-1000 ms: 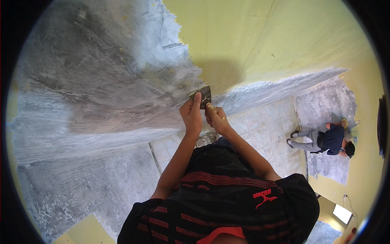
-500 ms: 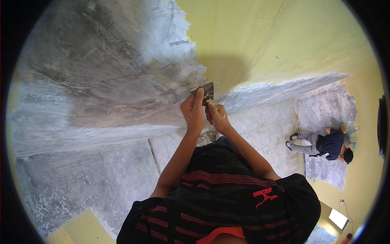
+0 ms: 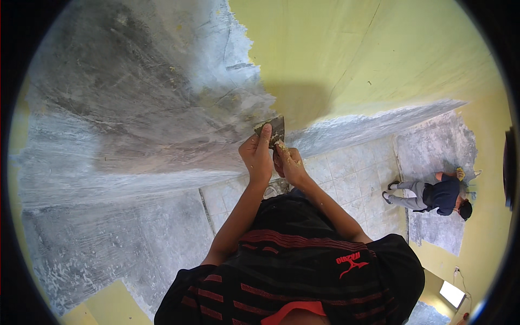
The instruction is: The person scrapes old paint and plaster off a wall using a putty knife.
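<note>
A paint scraper [image 3: 278, 131] with a broad dark metal blade is held in front of the wall. My right hand [image 3: 292, 167], flecked with yellow paint scrapings, is closed round its reddish handle. My left hand [image 3: 257, 156] grips the blade's left side, the thumb lying along its face and the other fingers mostly hidden. Yellowish crumbs cling to the blade's upper edge and near the handle. Behind the scraper, the wall changes from scraped grey plaster [image 3: 157, 103] on the left to yellow paint [image 3: 303, 49] on the right, along a ragged border.
Pale floor tiles [image 3: 346, 170] lie below. At the right, another person [image 3: 439, 195] in a dark shirt works at a partly stripped wall, with something yellow in one hand. A bright white panel [image 3: 452, 294] and a cable [image 3: 467, 281] show at the lower right.
Both my hands and the scraper have come slightly lower in the picture, toward my body. The grip on the scraper looks much the same.
</note>
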Tool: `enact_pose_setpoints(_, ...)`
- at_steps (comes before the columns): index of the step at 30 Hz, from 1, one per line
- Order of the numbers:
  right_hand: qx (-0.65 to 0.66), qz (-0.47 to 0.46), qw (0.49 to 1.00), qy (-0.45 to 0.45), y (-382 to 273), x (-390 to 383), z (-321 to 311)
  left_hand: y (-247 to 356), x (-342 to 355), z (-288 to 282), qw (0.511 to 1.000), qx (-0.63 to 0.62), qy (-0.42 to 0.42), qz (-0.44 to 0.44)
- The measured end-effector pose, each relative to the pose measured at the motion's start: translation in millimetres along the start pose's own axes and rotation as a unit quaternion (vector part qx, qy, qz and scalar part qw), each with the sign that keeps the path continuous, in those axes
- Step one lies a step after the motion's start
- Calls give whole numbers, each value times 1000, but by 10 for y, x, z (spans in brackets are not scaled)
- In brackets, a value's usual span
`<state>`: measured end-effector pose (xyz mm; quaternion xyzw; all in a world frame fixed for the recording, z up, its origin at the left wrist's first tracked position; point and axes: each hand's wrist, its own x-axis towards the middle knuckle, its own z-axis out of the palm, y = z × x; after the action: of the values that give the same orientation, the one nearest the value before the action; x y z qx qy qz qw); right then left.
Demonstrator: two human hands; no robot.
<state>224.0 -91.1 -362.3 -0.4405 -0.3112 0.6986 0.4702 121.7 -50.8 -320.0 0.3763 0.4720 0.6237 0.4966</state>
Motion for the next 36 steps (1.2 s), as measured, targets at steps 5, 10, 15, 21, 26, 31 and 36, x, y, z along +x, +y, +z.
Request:
enact_pose_setpoints(5,0,-32,999,0,31,64,-2,45,-4,78,999,-17,23,13)
enact_pose_setpoints(10,-20,-40,999,-3,-40,87,-69,74,-22,59,1000,10,14,1)
enact_pose_setpoints(15,-43,-129,991,-1,-576,56,169,498,24,258,998,-38,27,49)
enact_pose_setpoints(21,-12,-41,999,-32,-271,54,50,316,-32,63,999,12,26,33)
enact_pose_setpoints(26,-14,-38,998,-40,-138,66,56,204,11,5,998,33,34,31)
enact_pose_setpoints(31,-2,-70,996,-46,-415,45,161,434,79,109,996,37,34,74)
enact_pose_setpoints(36,5,-64,998,-23,-572,-75,322,596,83,119,997,31,35,66)
